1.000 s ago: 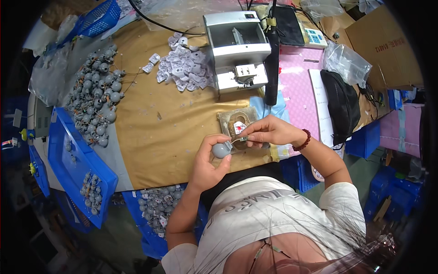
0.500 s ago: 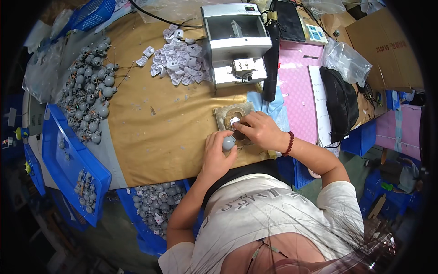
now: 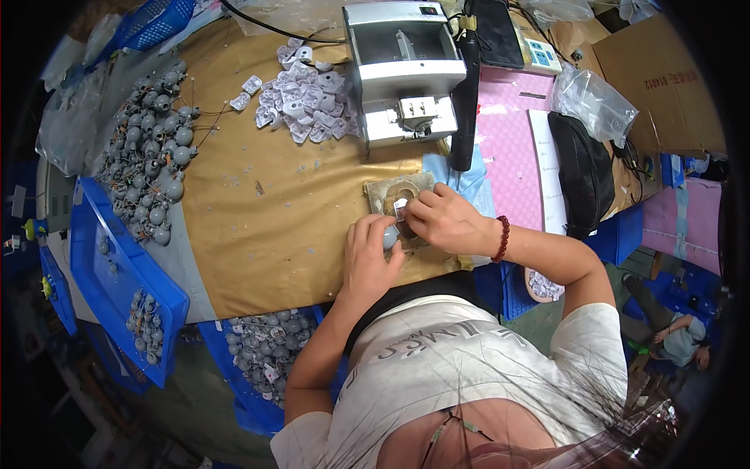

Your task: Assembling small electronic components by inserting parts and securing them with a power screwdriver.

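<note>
My left hand (image 3: 370,256) is curled round a smooth grey ball (image 3: 390,238), most of which its fingers and thumb cover. My right hand (image 3: 447,220), with a red bead bracelet on the wrist, pinches at a small white plastic piece (image 3: 401,206) right beside the ball. Both hands work close together over a worn, square block (image 3: 378,190) with a rounded hollow, lying on the brown-covered table. Whether the white piece is joined to the ball I cannot tell, since the fingers hide the spot between them.
Beyond the block stands a silver machine (image 3: 406,70). White plastic caps (image 3: 303,102) lie to its left, and wired grey balls (image 3: 152,148) heap farther left. A blue bin (image 3: 234,391) of balls stands below the table edge. A black pouch (image 3: 580,176) lies at right.
Both hands stay at the block, with the ball slightly farther from me. My right forearm has shifted a little, uncovering a round container of white parts. Another person shows at far right.
</note>
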Available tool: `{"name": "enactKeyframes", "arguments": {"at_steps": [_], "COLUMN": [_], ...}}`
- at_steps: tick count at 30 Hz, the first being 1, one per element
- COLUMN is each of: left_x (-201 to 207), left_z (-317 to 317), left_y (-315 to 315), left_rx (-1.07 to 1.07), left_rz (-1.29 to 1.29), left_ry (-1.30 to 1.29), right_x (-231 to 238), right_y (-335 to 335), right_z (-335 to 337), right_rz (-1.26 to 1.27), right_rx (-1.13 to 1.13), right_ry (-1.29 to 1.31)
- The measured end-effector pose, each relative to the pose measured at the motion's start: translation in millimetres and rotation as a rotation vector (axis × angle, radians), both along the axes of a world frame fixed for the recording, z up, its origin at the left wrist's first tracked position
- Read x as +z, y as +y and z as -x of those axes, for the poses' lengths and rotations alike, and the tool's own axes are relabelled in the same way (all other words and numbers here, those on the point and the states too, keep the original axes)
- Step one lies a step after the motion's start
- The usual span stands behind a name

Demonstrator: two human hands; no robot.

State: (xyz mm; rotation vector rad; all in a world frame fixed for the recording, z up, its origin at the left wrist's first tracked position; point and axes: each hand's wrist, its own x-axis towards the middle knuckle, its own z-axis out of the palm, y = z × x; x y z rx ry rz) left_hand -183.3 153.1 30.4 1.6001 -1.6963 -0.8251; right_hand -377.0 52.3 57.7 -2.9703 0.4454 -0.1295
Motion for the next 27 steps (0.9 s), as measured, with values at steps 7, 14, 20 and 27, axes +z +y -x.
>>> {"name": "enactKeyframes", "arguments": {"at_steps": [7, 14, 20, 27], "left_x": [0, 2, 7, -17], "left_z": [4, 1, -2, -15], "left_y": [0, -4, -6, -27], "left_rx": [0.012, 0.106, 0.103, 0.097], "left_rz": [0.008, 0.042, -0.113, -0.232], "left_ry": [-0.094, 0.152, 0.390, 0.508], "right_x": [0, -9, -19, -13], "right_y": [-9, -8, -9, -15], "right_z": [-11, 3, 6, 9], "right_rz": [-0.056, -0.371, -0.519, -0.960], "right_rx": [0.030, -0.286, -0.369, -0.203], "right_ry": [-0.020, -0.269, -0.403, -0.416]}}
